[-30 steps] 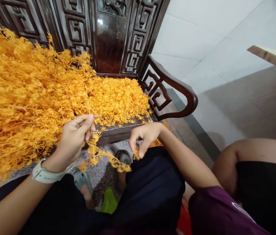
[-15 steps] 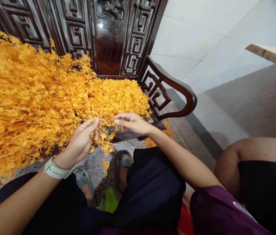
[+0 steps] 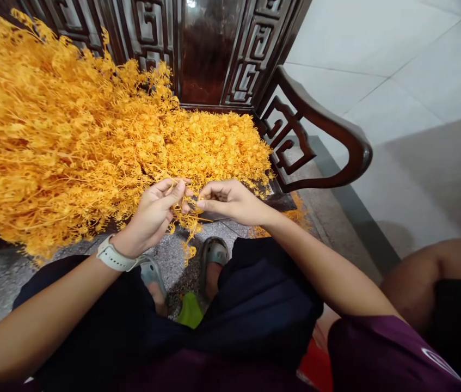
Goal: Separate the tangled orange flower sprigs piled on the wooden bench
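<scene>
Between thumb and fingers my left hand (image 3: pixel 158 209) pinches a small yellow-orange artificial flower sprig (image 3: pixel 189 223), whose curly tips hang below the fingers. A pale watch strap circles that wrist. Close by on the right, my right hand (image 3: pixel 232 202) has its thumb and forefinger closed at the sprig's upper part, with a bit of yellow showing at the fingertips. Behind both hands lies a large heap of the same yellow artificial flower stems (image 3: pixel 71 130), with a lower pile of loose yellow flower pieces (image 3: pixel 222 144) at its right end.
The heap rests on a dark carved wooden bench with a curved armrest (image 3: pixel 336 147). Yellow scraps (image 3: pixel 299 215) lie on the floor beside it. Below are my clogs (image 3: pixel 215 253) and a green object (image 3: pixel 190 310). Another person's leg (image 3: pixel 418 283) is at the right.
My right hand has come in against the sprig, its thumb and forefinger now closed there. The view has shifted, so the bench sits higher and further right.
</scene>
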A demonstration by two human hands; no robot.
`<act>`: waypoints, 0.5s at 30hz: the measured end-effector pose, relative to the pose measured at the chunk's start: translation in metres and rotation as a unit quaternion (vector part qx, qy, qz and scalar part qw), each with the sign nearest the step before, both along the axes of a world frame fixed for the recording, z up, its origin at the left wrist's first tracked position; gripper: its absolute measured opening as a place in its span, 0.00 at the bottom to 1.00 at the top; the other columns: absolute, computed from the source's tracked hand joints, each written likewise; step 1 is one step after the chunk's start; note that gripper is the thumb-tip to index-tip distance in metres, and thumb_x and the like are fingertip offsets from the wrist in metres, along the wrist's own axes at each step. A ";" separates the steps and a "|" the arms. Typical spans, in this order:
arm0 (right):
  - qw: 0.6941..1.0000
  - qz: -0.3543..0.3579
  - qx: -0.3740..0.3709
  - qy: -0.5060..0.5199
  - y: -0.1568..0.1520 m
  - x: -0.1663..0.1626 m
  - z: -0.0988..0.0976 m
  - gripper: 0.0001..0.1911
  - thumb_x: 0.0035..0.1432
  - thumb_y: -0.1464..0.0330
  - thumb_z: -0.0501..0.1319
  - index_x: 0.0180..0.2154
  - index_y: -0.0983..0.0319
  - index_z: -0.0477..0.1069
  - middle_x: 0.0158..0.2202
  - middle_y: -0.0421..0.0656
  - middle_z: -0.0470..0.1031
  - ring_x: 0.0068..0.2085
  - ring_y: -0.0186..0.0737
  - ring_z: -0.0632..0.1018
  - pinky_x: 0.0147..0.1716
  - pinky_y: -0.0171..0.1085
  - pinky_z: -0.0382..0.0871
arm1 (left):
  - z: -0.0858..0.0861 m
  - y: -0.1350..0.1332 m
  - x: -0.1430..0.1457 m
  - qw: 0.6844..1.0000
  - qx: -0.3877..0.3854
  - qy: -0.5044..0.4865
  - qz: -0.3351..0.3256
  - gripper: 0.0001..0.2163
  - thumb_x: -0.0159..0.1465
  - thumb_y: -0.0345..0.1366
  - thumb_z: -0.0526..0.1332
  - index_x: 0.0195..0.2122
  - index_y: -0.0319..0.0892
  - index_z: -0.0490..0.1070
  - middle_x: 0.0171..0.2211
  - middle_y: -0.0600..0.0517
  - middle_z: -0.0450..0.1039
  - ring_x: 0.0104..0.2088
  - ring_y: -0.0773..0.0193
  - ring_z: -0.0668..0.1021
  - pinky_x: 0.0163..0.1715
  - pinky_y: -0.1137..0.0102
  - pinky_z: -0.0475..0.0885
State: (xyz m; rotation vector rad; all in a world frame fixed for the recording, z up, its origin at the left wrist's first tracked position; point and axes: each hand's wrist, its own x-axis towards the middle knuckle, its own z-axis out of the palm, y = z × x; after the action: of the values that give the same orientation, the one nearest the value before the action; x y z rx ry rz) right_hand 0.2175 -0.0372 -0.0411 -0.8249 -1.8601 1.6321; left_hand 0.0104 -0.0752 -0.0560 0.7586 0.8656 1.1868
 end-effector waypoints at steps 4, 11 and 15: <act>0.999 -0.044 0.010 0.004 0.003 0.000 0.001 0.15 0.60 0.59 0.72 0.31 0.63 0.75 0.25 0.36 0.69 0.28 0.30 0.66 0.29 0.35 0.59 | 0.007 -0.002 -0.002 0.999 -0.017 0.015 -0.045 0.12 0.60 0.38 0.75 0.36 0.38 0.75 0.30 0.52 0.77 0.20 0.74 0.73 0.20 0.77 0.68; 0.963 -0.257 0.064 0.059 0.037 0.017 -0.009 0.14 0.60 0.60 0.70 0.30 0.60 0.70 0.25 0.36 0.68 0.26 0.31 0.66 0.26 0.36 0.61 | 0.029 -0.022 -0.004 0.987 0.045 0.009 -0.152 0.12 0.60 0.41 0.75 0.35 0.41 0.76 0.21 0.53 0.76 0.14 0.71 0.70 0.14 0.75 0.62; 0.978 -0.188 0.081 -0.050 0.051 0.050 -0.011 0.13 0.57 0.62 0.73 0.30 0.62 0.74 0.27 0.38 0.74 0.29 0.31 0.71 0.31 0.35 0.67 | 0.025 -0.029 -0.006 0.978 0.050 0.009 -0.201 0.09 0.63 0.41 0.72 0.37 0.41 0.78 0.24 0.51 0.78 0.16 0.69 0.74 0.17 0.75 0.66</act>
State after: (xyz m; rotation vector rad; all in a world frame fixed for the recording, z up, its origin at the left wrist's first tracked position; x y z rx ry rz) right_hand 0.2671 0.0140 -0.0524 -1.1250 -1.7453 1.2109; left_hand 0.0039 -0.1041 -0.0306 0.9770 0.6315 0.8678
